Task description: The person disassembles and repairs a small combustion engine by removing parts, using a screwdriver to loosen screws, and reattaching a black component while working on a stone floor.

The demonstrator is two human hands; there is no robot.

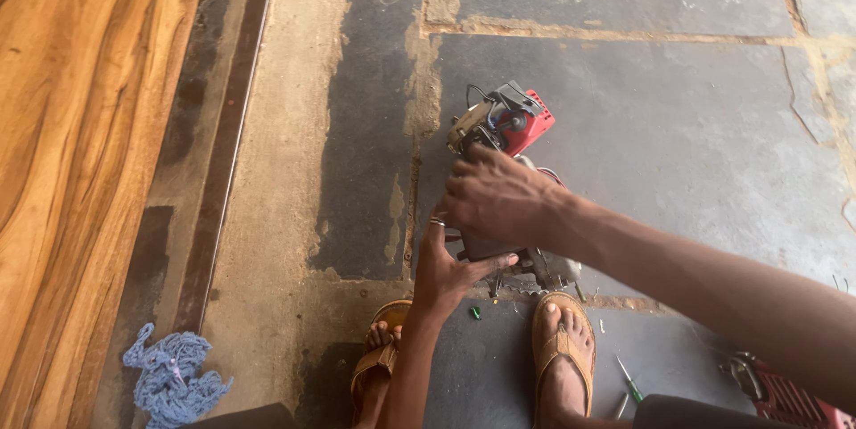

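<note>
Red-capped small engine [504,126] sits on the grey stone floor [695,135], just ahead of two sandalled feet. Right hand [495,197] lies over its top, fingers curled – seems to grip the body, though the hold is hidden. Left hand [446,268] presses open-palmed against its lower side – thumb touching metal. Green screwdriver [629,383] lies near the right foot.

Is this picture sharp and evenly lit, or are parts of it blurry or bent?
Head view: even daylight, no glare; the hands on the small red engine look fairly sharp; the wooden board at the left edge leans, as wide lenses bend things.
</note>
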